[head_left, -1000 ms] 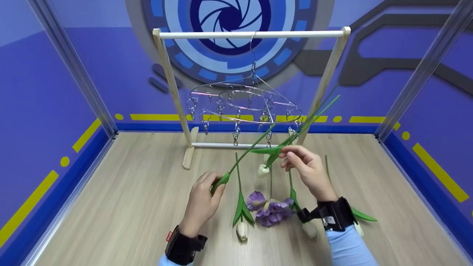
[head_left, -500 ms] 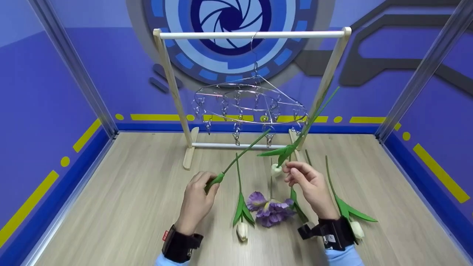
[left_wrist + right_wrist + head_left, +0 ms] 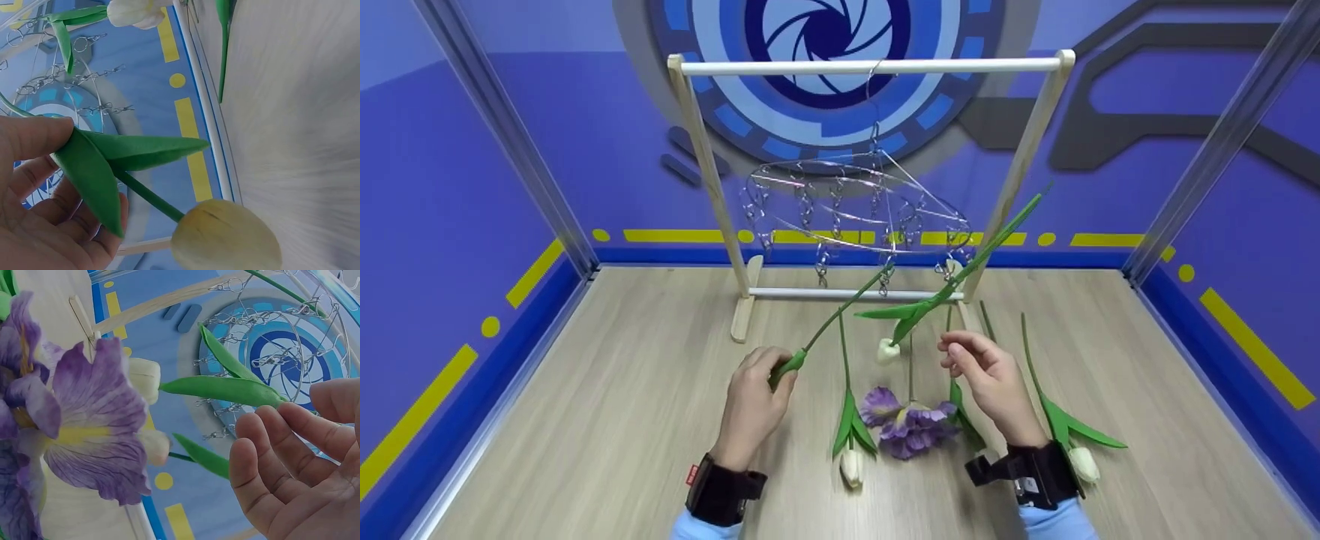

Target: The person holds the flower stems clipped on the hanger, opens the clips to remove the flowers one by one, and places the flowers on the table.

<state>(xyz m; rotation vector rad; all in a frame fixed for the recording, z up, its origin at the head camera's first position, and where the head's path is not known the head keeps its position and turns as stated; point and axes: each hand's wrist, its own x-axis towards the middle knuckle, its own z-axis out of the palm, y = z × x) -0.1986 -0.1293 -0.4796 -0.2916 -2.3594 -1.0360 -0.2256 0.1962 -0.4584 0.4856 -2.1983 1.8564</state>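
Note:
My left hand (image 3: 756, 401) pinches an artificial tulip by the green leaves near its bloom, its stem slanting up toward the hanger. In the left wrist view the thumb presses this tulip's leaf (image 3: 90, 169), with the cream bloom (image 3: 225, 236) beyond. A second white tulip (image 3: 915, 311) hangs tilted at the right side of the round metal clip hanger (image 3: 855, 244), bloom down and stem up to the right. Which clip bears it is hard to tell. My right hand (image 3: 988, 382) stands just right of that tulip, fingers loosely bent and holding nothing.
On the table (image 3: 607, 420) lie a white tulip (image 3: 851, 465), a purple iris (image 3: 911, 427) and another tulip (image 3: 1084, 461) at right. One more lies partly under my right wrist strap (image 3: 1039, 480). A wooden rack (image 3: 877, 67) carries the hanger; walls enclose the table.
My right hand has let go of the second tulip and drawn back toward me; that tulip now hangs and swings left with the hanger. My left hand moved slightly left with its tulip.

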